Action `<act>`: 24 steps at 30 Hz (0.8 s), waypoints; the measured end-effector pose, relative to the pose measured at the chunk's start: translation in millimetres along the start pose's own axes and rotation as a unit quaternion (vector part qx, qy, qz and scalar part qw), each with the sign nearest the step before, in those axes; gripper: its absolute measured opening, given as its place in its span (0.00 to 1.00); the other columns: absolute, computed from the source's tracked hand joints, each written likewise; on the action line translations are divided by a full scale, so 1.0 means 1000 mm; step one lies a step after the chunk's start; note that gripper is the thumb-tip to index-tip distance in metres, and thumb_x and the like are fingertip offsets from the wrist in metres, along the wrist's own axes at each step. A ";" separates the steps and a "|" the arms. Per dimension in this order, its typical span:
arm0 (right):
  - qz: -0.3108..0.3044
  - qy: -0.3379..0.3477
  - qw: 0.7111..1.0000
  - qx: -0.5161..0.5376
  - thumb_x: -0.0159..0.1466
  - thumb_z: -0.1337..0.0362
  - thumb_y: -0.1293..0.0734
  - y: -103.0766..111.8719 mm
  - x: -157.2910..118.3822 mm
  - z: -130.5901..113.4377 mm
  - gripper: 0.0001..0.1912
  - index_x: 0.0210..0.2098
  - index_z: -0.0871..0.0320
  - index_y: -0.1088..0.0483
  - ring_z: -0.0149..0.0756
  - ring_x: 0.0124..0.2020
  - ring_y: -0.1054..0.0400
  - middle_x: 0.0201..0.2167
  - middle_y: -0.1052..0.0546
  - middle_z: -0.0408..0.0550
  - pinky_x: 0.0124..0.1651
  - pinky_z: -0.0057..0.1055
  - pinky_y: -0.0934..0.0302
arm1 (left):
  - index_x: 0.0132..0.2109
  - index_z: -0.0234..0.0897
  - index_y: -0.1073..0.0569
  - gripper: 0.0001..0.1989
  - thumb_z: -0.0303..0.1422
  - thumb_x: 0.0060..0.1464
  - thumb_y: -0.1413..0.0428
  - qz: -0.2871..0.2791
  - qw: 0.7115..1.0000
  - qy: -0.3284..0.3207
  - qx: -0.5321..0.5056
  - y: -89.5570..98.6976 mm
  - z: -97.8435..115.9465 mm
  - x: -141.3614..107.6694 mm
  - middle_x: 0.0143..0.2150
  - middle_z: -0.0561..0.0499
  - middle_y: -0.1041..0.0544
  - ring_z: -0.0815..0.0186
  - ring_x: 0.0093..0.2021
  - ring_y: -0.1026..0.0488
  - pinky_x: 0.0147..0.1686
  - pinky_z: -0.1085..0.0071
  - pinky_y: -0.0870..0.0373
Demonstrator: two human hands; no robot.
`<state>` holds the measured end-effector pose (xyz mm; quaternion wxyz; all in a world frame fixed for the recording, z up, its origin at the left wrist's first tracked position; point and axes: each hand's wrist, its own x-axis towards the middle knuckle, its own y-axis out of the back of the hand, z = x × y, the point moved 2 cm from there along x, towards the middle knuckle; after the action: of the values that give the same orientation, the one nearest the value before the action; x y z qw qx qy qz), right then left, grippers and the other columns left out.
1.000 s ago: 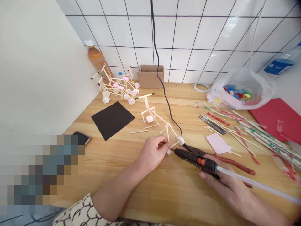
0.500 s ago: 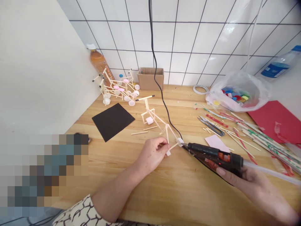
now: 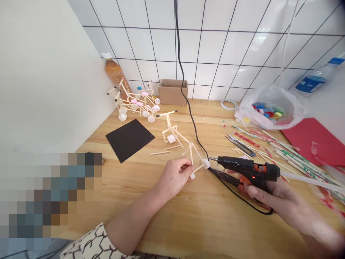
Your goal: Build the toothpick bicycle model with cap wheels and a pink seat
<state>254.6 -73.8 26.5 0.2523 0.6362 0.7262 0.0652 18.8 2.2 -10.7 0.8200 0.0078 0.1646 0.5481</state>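
Note:
My left hand [image 3: 175, 176] pinches the near end of a small tricycle model [image 3: 183, 136] made of thin wooden sticks, with white bottle-cap wheels. One white wheel [image 3: 206, 163] sits at the model's right rear, just left of the glue gun's nozzle. In my right hand [image 3: 272, 198] is a black hot glue gun [image 3: 242, 167] with an orange trigger and a lit red light. Its metal tip is raised slightly above that wheel, apart from it. A clear glue stick [image 3: 309, 181] runs out of its back.
Finished stick models [image 3: 137, 102] stand at the back left by a tea bottle [image 3: 114, 72] and a cardboard box [image 3: 173, 92]. Black card [image 3: 130, 140] lies left. Snips [image 3: 241, 145], sticks [image 3: 304, 162] and a bag of caps [image 3: 272, 109] are right. A black cable [image 3: 190, 111] crosses the middle.
The glue gun has lifted and its nozzle has moved off the right wheel, slightly up and right. My left hand keeps its pinch on the model.

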 end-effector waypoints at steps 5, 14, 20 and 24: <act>0.001 0.007 1.000 0.009 0.56 0.52 0.33 0.001 0.004 -0.004 0.21 0.47 0.53 0.29 0.44 0.38 0.28 0.38 0.21 0.48 0.39 0.36 0.31 | 0.26 0.34 0.30 0.09 0.34 0.50 0.48 -0.002 1.000 -0.004 -0.001 0.000 -0.001 0.000 0.24 0.51 0.27 0.67 0.26 0.29 0.30 0.71 0.29; -0.023 0.012 0.997 -0.067 0.57 0.49 0.35 -0.017 0.005 -0.001 0.21 0.42 0.56 0.26 0.48 0.45 0.29 0.42 0.22 0.50 0.48 0.43 0.35 | 0.26 0.34 0.30 0.08 0.33 0.50 0.47 0.000 1.000 0.002 -0.002 0.000 -0.002 0.001 0.24 0.51 0.27 0.67 0.26 0.28 0.30 0.70 0.29; -0.020 0.034 0.993 -0.113 0.60 0.51 0.38 -0.026 0.005 0.003 0.20 0.45 0.55 0.27 0.46 0.40 0.28 0.38 0.21 0.48 0.41 0.39 0.31 | 0.26 0.34 0.30 0.09 0.34 0.50 0.47 -0.003 1.000 0.002 0.000 0.000 -0.004 0.002 0.24 0.51 0.28 0.67 0.25 0.29 0.30 0.70 0.29; -0.027 0.039 0.990 -0.131 0.61 0.53 0.38 -0.030 0.005 0.009 0.20 0.47 0.57 0.29 0.46 0.40 0.28 0.39 0.21 0.48 0.43 0.40 0.32 | 0.27 0.34 0.29 0.08 0.34 0.50 0.47 -0.001 1.000 0.003 -0.001 -0.001 -0.003 0.002 0.24 0.51 0.28 0.67 0.26 0.29 0.30 0.70 0.29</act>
<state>231.5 -77.0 4.6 0.3063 0.5747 0.7378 0.1777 19.3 3.4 -14.1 0.8199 0.0050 0.1668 0.5476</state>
